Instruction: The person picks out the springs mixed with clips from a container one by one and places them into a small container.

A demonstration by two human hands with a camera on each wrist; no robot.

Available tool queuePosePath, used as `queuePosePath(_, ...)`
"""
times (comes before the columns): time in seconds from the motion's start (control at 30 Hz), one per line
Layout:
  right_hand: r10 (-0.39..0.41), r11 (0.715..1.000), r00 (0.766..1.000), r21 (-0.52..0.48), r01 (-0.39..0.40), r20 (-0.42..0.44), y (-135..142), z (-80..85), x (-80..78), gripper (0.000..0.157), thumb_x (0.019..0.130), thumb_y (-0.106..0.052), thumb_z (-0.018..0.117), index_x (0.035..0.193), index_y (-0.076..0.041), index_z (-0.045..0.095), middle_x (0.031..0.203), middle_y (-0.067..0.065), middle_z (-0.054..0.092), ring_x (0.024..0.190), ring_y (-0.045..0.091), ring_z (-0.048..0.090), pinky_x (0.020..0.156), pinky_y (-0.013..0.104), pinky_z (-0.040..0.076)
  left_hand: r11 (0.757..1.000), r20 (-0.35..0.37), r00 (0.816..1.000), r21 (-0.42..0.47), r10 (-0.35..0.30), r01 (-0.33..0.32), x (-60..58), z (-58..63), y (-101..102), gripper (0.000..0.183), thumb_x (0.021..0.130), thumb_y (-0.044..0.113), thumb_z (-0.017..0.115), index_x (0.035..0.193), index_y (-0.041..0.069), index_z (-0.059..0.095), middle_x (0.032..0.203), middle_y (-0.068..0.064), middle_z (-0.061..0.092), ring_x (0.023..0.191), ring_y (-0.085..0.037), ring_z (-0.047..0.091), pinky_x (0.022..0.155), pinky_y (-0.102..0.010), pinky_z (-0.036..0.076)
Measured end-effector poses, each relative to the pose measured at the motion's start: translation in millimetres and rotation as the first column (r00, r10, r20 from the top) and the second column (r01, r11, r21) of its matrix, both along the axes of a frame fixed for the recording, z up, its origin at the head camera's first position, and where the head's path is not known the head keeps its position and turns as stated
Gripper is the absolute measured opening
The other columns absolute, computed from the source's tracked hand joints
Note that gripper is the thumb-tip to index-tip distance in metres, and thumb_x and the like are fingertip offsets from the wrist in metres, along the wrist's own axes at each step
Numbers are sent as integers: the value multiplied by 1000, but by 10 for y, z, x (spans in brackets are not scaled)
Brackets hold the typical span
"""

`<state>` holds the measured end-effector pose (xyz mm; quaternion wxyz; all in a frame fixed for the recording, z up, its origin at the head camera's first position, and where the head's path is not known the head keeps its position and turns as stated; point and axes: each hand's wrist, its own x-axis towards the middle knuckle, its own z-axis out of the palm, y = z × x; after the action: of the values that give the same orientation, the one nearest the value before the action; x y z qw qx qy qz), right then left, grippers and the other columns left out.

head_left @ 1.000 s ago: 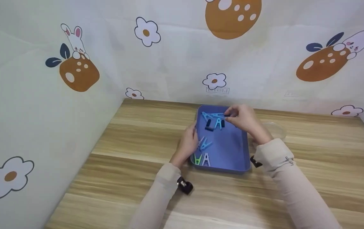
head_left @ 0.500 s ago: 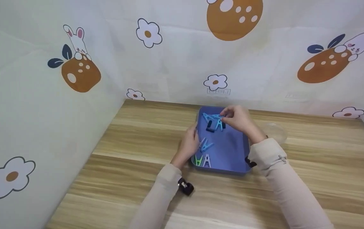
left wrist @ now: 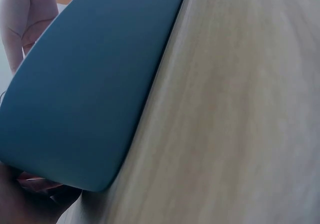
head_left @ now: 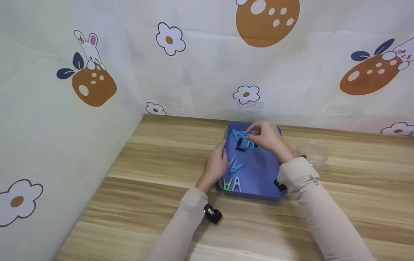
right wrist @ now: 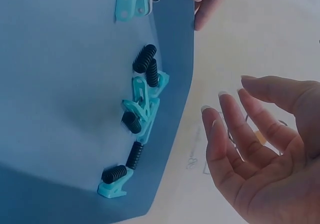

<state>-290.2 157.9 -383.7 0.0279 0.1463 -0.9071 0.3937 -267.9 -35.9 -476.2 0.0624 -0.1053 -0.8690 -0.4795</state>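
Note:
A blue tray (head_left: 264,170) lies on the table, its outer wall (left wrist: 95,83) filling much of the left wrist view. My left hand (head_left: 217,163) grips its left side, thumb at the rim and fingers outside. My right hand (head_left: 266,139) hovers over the far end. In the right wrist view that hand (right wrist: 265,154) has loosely bent, spread fingers with nothing between them. Below it lie light blue clothespins (right wrist: 141,91) mixed with several black ribbed cylinders (right wrist: 145,58). Nearer the front left are another blue clothespin (head_left: 235,166), a green clothespin (head_left: 227,184) and a pale clothespin (head_left: 236,184).
A clear round plastic dish (head_left: 312,152) stands right of the tray, close to my right forearm. Behind the wooden table (head_left: 156,156) hangs a patterned cloth (head_left: 199,72), with another stretch along the left side.
My right hand has shifted left above the tray's far end. A dark piece visible by its fingertips a second ago no longer shows there. My left hand keeps its grip on the tray.

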Motion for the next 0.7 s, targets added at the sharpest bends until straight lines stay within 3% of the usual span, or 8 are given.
queuePosePath(0.13,9,1000,1000,-24,-8,22,-26,-23,-19,19,94,-2,71,109,10,74,95,23,75,74,17,64,60,20,47,1000,20,1000,7,-6,6,5,4,2,45,111,4,39,155,-6,46,155,-27,51,147,-39,48,124,-49,38)
queuePosePath(0.43,-5,1000,997,-18,7,82,-31,-105,-73,19,97,-5,71,111,6,75,97,20,75,76,15,63,63,21,49,1000,18,1000,15,-12,12,13,-1,-9,45,112,4,38,154,-7,46,156,-27,50,148,-40,46,125,-49,37)
queuePosePath(0.7,4,1000,995,-2,-3,101,-31,-169,-129,22,96,-7,71,112,7,75,104,25,77,70,11,63,59,20,49,1000,-81,997,26,-16,18,-2,-8,-1,42,108,-2,41,147,-14,51,145,-34,57,139,-46,54,119,-54,44)
